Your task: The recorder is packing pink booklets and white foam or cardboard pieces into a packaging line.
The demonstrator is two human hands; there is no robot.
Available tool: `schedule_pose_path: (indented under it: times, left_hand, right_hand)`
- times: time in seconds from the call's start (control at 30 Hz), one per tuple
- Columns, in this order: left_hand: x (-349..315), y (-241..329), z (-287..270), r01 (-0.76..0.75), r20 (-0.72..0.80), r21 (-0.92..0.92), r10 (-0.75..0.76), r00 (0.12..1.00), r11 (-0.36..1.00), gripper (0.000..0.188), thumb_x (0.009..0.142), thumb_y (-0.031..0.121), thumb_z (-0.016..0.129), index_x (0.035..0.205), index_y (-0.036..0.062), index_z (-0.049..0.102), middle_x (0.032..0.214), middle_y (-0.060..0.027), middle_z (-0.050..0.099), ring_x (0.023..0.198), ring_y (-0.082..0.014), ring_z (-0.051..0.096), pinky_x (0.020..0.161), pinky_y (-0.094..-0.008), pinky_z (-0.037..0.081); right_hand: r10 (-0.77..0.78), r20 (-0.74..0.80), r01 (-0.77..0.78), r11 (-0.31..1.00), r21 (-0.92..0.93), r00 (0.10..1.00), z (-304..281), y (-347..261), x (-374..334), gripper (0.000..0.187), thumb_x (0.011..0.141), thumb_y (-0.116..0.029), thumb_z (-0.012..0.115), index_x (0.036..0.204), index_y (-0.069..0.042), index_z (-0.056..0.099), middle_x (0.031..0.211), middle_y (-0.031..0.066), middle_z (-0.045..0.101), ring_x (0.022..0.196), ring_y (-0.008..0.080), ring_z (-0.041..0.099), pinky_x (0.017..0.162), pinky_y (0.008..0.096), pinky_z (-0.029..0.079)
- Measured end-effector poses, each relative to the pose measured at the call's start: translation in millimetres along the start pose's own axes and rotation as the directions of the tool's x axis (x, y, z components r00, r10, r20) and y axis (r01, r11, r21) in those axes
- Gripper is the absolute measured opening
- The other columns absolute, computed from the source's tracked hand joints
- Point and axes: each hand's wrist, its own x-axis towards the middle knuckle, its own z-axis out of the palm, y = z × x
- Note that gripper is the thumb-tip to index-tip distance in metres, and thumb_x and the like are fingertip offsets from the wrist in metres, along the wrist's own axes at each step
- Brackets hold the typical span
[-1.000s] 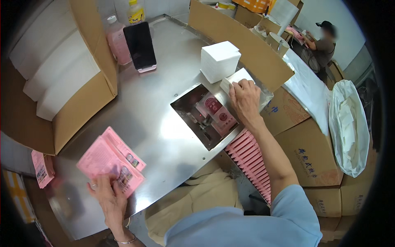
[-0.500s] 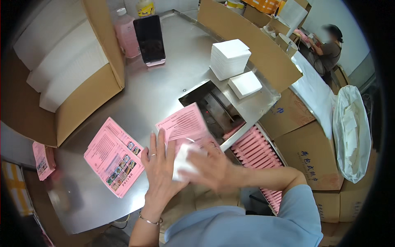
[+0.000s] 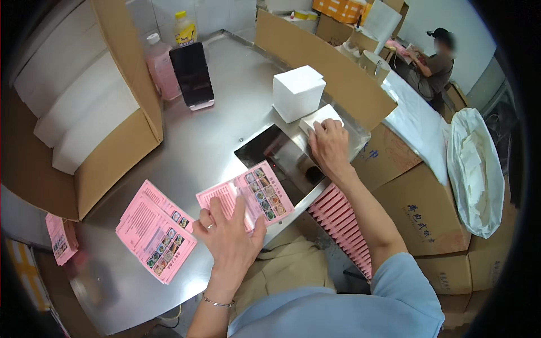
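My left hand (image 3: 228, 236) lies near the table's front edge with its fingers and thumb on a single pink leaflet (image 3: 248, 194), holding it flat on the steel table (image 3: 214, 141). To its left lies a stack of pink leaflets (image 3: 156, 232). My right hand (image 3: 329, 147) reaches far right, fingers curled on a small flat white pad (image 3: 322, 115) beside the dark rectangular recess (image 3: 279, 158) in the table. A taller white box (image 3: 297, 93) stands just behind the pad.
A big cardboard box (image 3: 107, 163) with white stacks fills the left. A phone (image 3: 191, 76) and two bottles (image 3: 160, 70) stand at the back. A row of pink leaflets (image 3: 344, 225) sits below the table edge. A white bag (image 3: 476, 169) and another person (image 3: 434, 62) are at right.
My right hand left the leaflet in front of me and went back out to the white pad by the recess. My left hand set the single pink leaflet flat on the table.
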Motion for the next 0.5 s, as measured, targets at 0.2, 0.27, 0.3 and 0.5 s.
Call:
schedule_pose_path:
  times: [0.2, 0.27, 0.3, 0.5]
  left_hand:
    - [-2.3, -8.2, -11.2, -0.115, 0.003, 0.006, 0.115, 0.993, 0.993, 0.052, 0.077, 0.040, 0.074, 0.116, 0.0064, 0.065, 0.119, -0.0187, 0.054, 0.101, -0.0356, 0.048, 0.084, -0.0489, 0.035]
    - [-6.1, -7.9, -0.8, -0.136, 0.022, -0.013, 0.136, 0.990, 0.991, 0.054, 0.077, 0.034, 0.074, 0.120, 0.0039, 0.063, 0.120, -0.0190, 0.055, 0.099, -0.0359, 0.050, 0.084, -0.0492, 0.039]
    - [-9.1, -9.9, 1.8, -0.132, 0.021, -0.009, 0.132, 0.991, 0.991, 0.054, 0.077, 0.034, 0.074, 0.120, 0.0039, 0.063, 0.120, -0.0190, 0.055, 0.099, -0.0359, 0.050, 0.084, -0.0492, 0.039]
    - [-7.5, -25.2, -14.5, -0.031, 0.140, -0.312, 0.079, 0.987, 0.949, 0.073, 0.069, 0.025, 0.076, 0.136, 0.0069, 0.054, 0.106, -0.0178, 0.054, 0.096, -0.0363, 0.053, 0.082, -0.0478, 0.044]
  right_hand:
    - [0.108, 0.107, -0.132, 0.961, 0.245, 0.988, 7.3, 14.6, -0.5, 0.017, 0.085, -0.011, 0.067, 0.101, -0.004, 0.067, 0.088, 0.0126, 0.055, 0.090, 0.0302, 0.055, 0.074, 0.0436, 0.045]
    - [0.105, 0.053, -0.117, 0.942, 0.316, 0.993, 6.1, 19.7, -6.1, 0.028, 0.080, -0.002, 0.064, 0.109, -0.003, 0.067, 0.095, 0.0160, 0.062, 0.096, 0.0337, 0.059, 0.077, 0.0462, 0.047]
    - [0.103, 0.052, -0.115, 0.940, 0.322, 0.993, -1.3, 14.8, -2.9, 0.028, 0.080, -0.002, 0.064, 0.109, -0.003, 0.067, 0.095, 0.0160, 0.062, 0.096, 0.0337, 0.059, 0.077, 0.0462, 0.047]
    - [-0.512, -0.053, 0.421, 0.637, 0.645, 0.857, -86.3, -98.2, -53.5, 0.044, 0.079, -0.002, 0.059, 0.123, 0.000, 0.061, 0.120, 0.0220, 0.061, 0.121, 0.0408, 0.058, 0.105, 0.0636, 0.040]
